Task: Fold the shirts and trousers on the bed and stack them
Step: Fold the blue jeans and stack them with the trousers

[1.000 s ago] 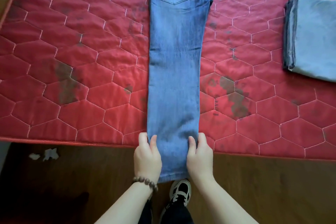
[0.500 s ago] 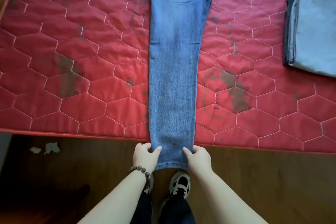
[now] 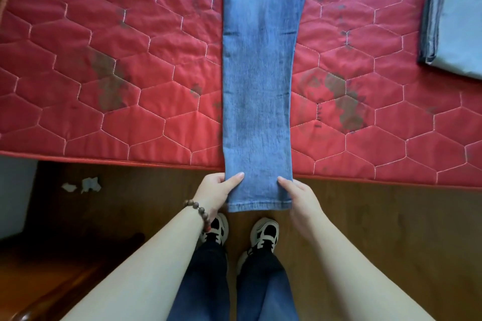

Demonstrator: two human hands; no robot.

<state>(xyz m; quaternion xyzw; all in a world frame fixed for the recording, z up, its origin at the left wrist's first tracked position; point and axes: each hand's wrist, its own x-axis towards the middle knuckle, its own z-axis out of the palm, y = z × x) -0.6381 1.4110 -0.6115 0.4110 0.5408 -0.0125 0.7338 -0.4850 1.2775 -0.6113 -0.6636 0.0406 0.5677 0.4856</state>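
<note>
At the bed's edge, our left hand [image 3: 217,189] and right hand [image 3: 300,194] pinch the hem corners of the jeans [image 3: 258,91], thumbs on top, forearms straight. The jeans lie lengthwise on the mattress [image 3: 104,73]; their hem now hangs farther past the edge than a second ago.

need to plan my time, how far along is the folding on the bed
Done: one folded denim garment lies at the bed's right end. In hand: blue jeans, already halved lengthwise, lie across the mattress with the hem hanging over the edge; the left hand and right hand pinch the hem's two corners. Left: folding these jeans crosswise and stacking them on the folded one. No shirts are in view.
</note>
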